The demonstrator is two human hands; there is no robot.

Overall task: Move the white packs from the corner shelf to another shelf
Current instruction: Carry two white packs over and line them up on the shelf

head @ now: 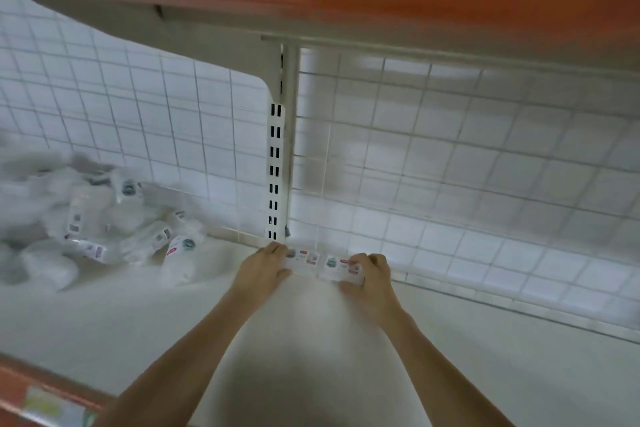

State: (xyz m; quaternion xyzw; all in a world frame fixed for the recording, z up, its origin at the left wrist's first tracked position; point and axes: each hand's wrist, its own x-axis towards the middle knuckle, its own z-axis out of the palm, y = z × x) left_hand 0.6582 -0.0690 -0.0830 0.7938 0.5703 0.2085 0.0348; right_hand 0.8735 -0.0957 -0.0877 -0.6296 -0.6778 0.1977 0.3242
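two packs going down at the back of the shelf, pile still waiting on the left

going l to r: heap of white packs [104, 218] sits far left on the shelf [450, 340], jumbled against the wire grid back [138, 97], blurry so can't count them. centre is the slotted upright post [276, 170].

right at its foot the left hand [265, 265] is curled over the left end of one pack [304, 258], fingers on top, thumb at the near edge. just beside it, a second pack [341, 269] is pinched by the right hand [369, 270], fingers wrapped over its right end, thumb tucked under the front. both packs lie flat on the shelf, end to end, close to the back grid.

handling, imo: these look soft and light, plastic wrapped, prob squishy w/ a slick film. so grab round the body or short ends w/ a full curl, not fingertips, or they'll slide out. no breakage worry, stacking them neat is the harder bit since they slump.
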